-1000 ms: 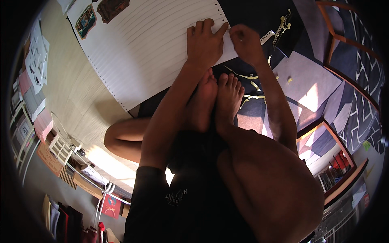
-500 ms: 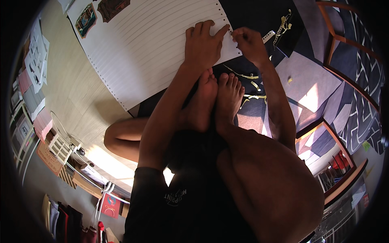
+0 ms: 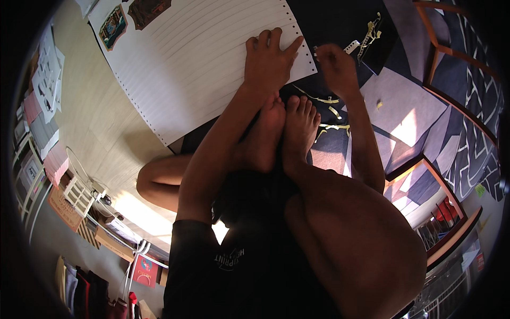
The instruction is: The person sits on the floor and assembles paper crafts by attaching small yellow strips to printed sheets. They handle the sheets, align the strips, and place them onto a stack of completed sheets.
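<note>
The left hand (image 3: 269, 63) rests with fingers spread, gripping nothing, on the lined paper (image 3: 202, 53), which lies ahead of the feet (image 3: 302, 118). Just off its holed edge, the right hand (image 3: 337, 65) has its grip closed on a small pale scrap (image 3: 315, 51). A slipping left palm could let the paper skid; a crooked tug along the holes could tear the page.

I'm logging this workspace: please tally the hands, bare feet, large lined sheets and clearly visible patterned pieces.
Left hand and right hand: 2
Bare feet: 2
Large lined sheet: 1
Patterned pieces: 2
Total: 7
</note>
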{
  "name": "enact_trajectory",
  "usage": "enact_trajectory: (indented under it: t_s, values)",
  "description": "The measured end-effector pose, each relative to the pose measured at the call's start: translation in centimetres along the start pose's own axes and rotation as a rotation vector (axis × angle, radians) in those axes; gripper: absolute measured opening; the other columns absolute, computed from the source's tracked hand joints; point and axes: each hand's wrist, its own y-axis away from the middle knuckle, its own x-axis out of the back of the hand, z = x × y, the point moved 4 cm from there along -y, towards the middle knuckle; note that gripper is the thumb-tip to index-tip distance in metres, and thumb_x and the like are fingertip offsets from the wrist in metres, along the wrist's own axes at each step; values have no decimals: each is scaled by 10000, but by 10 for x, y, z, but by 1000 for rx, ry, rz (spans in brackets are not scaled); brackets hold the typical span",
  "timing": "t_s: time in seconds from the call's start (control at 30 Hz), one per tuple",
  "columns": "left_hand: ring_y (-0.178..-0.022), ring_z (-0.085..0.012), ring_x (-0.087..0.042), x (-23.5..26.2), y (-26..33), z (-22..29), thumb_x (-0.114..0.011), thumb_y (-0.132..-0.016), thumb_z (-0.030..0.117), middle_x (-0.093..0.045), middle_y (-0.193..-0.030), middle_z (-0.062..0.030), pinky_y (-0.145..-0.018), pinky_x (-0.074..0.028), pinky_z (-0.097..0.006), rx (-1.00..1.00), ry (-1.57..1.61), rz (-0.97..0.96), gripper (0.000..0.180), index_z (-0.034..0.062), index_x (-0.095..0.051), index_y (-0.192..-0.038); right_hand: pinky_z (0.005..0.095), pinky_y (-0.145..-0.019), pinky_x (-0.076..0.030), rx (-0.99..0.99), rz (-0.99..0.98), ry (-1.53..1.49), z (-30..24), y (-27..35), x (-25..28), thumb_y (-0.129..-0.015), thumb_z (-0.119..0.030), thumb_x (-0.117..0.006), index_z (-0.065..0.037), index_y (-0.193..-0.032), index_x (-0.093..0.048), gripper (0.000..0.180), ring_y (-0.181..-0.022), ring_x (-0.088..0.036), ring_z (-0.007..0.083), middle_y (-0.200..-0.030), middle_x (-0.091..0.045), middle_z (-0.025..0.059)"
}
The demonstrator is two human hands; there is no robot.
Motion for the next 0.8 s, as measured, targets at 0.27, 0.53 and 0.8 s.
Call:
enact_trajectory:
  t_s: [0.27,0.53,0.8]
  values:
    - [-1196,-321,-494,6,2,3,-666,-935,374,-536,-1307,-137,-966,-382,-492,-18,-7,-62,432,331,-634,-1363,226,-578,-454,-388,-3,-224,13,24,22,-971,-141,-620,16,-1031,-689,182,-647,-576,45,-848,-716,40]
    - [-1199,-303,-497,7,-4,0,-637,-944,434,-545,-1300,-121,-985,-364,-492,38,74,-72,473,314,-603,-1400,243,-543,-482,-447,-138,-79,6,56,35,-989,-159,-623,30,-1072,-696,220,-605,-595,76,-806,-691,42]
    - [-1163,-290,-511,9,-8,-1,-613,-951,478,-555,-1272,-116,-956,-363,-484,57,82,-86,515,259,-593,-1416,251,-559,-515,-589,-123,-169,0,80,30,-963,-129,-660,44,-1154,-674,257,-619,-644,101,-808,-720,87]
